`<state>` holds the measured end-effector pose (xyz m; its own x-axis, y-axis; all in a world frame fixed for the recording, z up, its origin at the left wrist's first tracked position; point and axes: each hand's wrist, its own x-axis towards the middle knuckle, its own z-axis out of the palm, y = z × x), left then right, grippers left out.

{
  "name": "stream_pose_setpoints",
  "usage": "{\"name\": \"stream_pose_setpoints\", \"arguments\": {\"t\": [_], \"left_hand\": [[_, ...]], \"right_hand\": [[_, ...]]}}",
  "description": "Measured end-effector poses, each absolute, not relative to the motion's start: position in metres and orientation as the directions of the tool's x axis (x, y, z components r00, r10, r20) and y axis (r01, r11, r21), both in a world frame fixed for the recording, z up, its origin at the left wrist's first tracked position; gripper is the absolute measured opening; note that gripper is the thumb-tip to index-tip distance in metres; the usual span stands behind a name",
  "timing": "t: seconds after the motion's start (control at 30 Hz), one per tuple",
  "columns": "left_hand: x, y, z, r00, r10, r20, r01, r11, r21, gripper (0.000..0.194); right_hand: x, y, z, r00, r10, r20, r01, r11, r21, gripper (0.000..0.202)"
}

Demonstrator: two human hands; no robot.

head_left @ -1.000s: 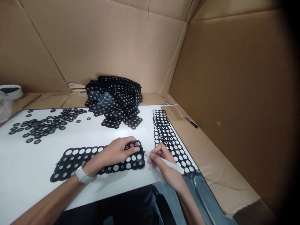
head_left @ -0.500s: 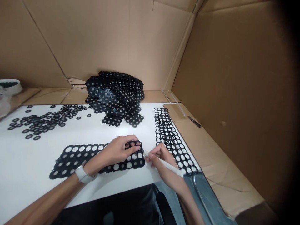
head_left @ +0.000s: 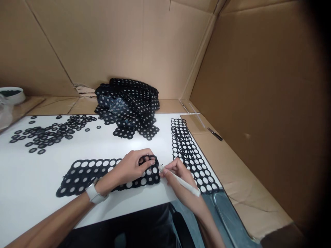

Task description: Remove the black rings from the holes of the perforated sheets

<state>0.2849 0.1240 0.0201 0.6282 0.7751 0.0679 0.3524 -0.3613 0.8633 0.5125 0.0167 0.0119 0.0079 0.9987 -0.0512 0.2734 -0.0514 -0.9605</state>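
Cardboard walls rise behind and to the right of a white table, where a perforated black sheet lies near the middle. From where I stand, the left hand is pinching that sheet's right end between thumb and fingers, while the right hand is closed pencil-fashion around a white pen-like tool, its tip pointed at the same end; I can't tell whether it touches. Loose black rings lie scattered to the far left, a crumpled dark pile sits far centre, and an open-holed black strip runs along the right. My guess is that the step in hand is working at individual cells on that right end. Next move, I'd say, calls for a firm left pinch and a small, careful push of the tip.
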Motion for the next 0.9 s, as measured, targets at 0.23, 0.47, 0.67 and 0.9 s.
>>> {"name": "stream_pose_setpoints", "arguments": {"t": [0.23, 0.47, 0.67, 0.9], "left_hand": [[0.286, 0.117, 0.018, 0.608, 0.791, 0.067, 0.36, -0.35, 0.865, 0.02], [0.283, 0.121, 0.014, 0.601, 0.793, 0.104, 0.323, -0.359, 0.876, 0.02], [0.285, 0.122, 0.016, 0.566, 0.823, 0.046, 0.391, -0.318, 0.864, 0.023], [0.283, 0.123, 0.016, 0.634, 0.772, 0.055, 0.257, -0.277, 0.926, 0.022]], "right_hand": [[0.489, 0.017, 0.004, 0.108, 0.994, -0.01, 0.308, -0.043, -0.95, 0.018], [0.473, 0.019, 0.008, 0.134, 0.989, 0.065, 0.341, 0.016, -0.94, 0.021], [0.499, 0.006, 0.006, 0.233, 0.968, -0.093, 0.034, -0.103, -0.994, 0.051], [0.498, 0.026, 0.012, 0.155, 0.988, -0.02, 0.069, -0.031, -0.997, 0.053]]}}
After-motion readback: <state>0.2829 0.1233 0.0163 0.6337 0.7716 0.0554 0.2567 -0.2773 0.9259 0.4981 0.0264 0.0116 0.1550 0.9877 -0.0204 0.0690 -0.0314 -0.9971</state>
